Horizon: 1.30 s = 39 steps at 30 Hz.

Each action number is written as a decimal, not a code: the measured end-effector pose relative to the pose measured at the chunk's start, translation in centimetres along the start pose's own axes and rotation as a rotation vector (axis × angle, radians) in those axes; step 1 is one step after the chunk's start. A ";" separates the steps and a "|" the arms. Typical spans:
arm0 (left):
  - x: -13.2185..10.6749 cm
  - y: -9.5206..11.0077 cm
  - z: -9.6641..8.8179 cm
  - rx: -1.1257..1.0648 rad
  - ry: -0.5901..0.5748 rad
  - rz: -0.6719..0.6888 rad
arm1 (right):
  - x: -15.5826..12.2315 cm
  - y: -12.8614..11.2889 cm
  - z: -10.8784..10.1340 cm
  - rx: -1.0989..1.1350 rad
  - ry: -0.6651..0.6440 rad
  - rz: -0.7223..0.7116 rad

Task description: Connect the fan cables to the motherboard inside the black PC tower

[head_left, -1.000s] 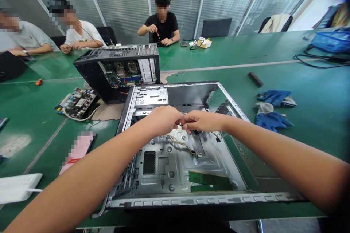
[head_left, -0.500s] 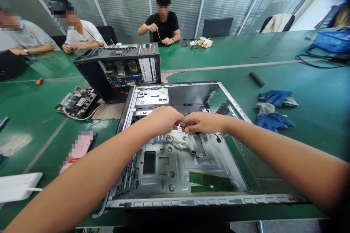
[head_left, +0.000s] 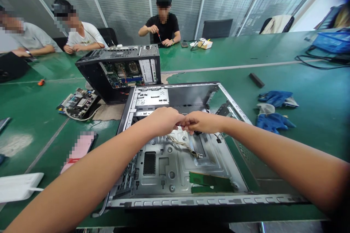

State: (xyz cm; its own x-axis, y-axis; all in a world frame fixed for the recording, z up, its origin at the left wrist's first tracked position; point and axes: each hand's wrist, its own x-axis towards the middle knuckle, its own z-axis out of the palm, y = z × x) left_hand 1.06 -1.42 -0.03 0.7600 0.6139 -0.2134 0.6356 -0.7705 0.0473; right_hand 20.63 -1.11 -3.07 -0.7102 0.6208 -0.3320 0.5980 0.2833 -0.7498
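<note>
Apparently touching, left hand (head_left: 167, 121) and right hand (head_left: 202, 121), curled over computer case (head_left: 218, 200), any grip hidden, unclear.

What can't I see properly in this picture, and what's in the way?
All in the head view:
Anything between the left hand and right hand: covered by the hands themselves.
Upper end of the twisted cable: hidden behind the left hand.
Print on the white label in the upright computer case: too small.
White flat object: cut off by the left edge.
</note>
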 end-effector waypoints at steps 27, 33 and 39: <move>0.2 -0.4 -0.5 -0.048 -0.004 -0.051 | 0.0 -0.9 0.0 0.072 0.049 0.006; 0.0 -0.4 -0.4 -0.025 0.028 -0.017 | 0.0 -0.9 -0.1 0.071 0.070 0.002; 0.1 -0.2 -0.3 -0.020 0.020 0.006 | 0.0 -0.6 0.0 0.066 0.069 -0.001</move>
State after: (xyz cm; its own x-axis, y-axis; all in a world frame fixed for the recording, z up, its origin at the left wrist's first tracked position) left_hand 1.08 -1.17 0.24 0.7663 0.6127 -0.1934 0.6334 -0.7708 0.0681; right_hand 20.24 -1.24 -2.59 -0.6822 0.6702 -0.2922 0.5696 0.2365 -0.7872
